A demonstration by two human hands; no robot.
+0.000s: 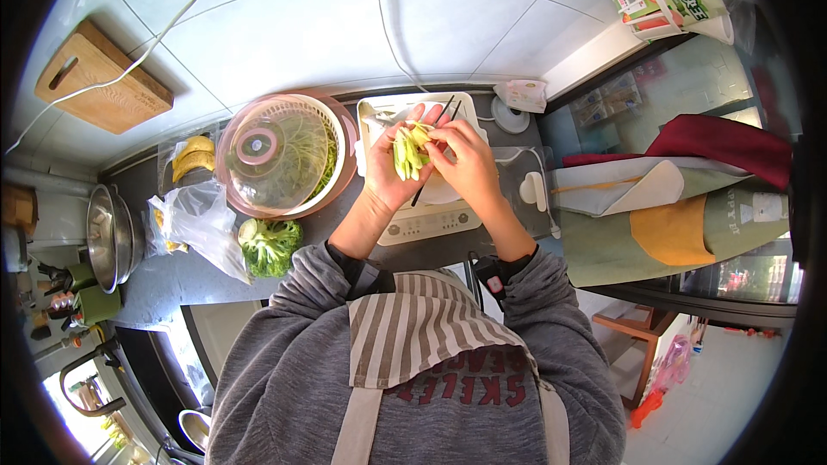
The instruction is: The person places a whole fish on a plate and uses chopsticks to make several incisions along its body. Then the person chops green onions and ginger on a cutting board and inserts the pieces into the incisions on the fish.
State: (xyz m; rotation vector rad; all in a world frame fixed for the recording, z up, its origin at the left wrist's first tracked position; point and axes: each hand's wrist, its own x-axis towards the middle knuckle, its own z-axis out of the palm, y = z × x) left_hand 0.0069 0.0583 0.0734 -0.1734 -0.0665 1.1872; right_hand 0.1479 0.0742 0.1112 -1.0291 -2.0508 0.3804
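My left hand (387, 174) is cupped palm up and holds a small bundle of pale green cut vegetable stalks (407, 154). Over it, the fingertips of my right hand (468, 158) pinch a yellowish-green piece (421, 133) at the top of the bundle. Both hands are above a white tabletop electric cooker (429, 227) with buttons along its near edge. Dark chopsticks (457, 108) and a metal spoon (369, 110) lie behind my hands, partly covered by them. What lies directly beneath my palms is mostly hidden.
Left of the cooker stands a colander of greens under a clear lid (284, 148). Broccoli (271, 248), a plastic bag (197, 223) and bananas (195, 158) lie nearby. A wooden cutting board (106, 77) leans on the wall. Cloths (614, 232) lie at right.
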